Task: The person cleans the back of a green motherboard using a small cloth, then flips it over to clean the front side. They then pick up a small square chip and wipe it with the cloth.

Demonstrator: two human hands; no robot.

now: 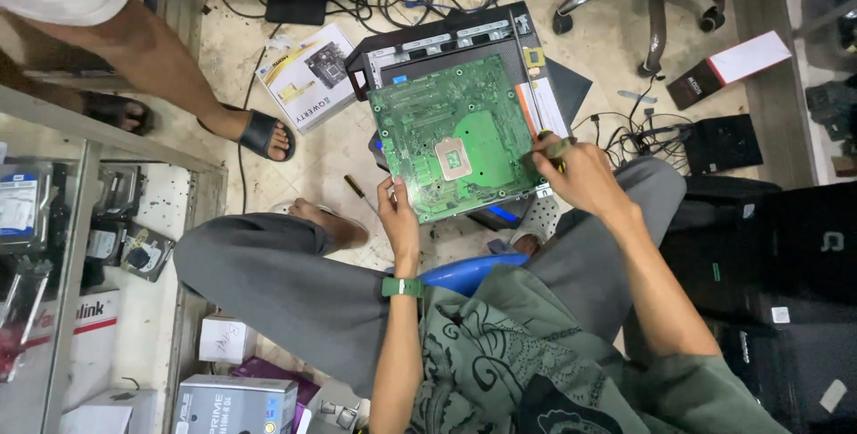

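Motherboard (460, 135), green and square, hangs tilted over an open black computer case (446, 41) on the tiled floor (339, 144). Left hand (397, 206) pinches its seven o'clock corner; right hand (576, 171), clenched round a yellow-handled screwdriver (552, 150), rests at the four o'clock edge. A white-and-yellow box (308, 77) lies at ten o'clock, a red-and-white box (728, 68) at two o'clock.

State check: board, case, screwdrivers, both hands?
green circuit board: out of case, tilted, held at two edges
computer case: open, on floor
left hand: gripping board's lower edge
right hand: holding a tool at board's right edge
screwdriver: lying loose on floor
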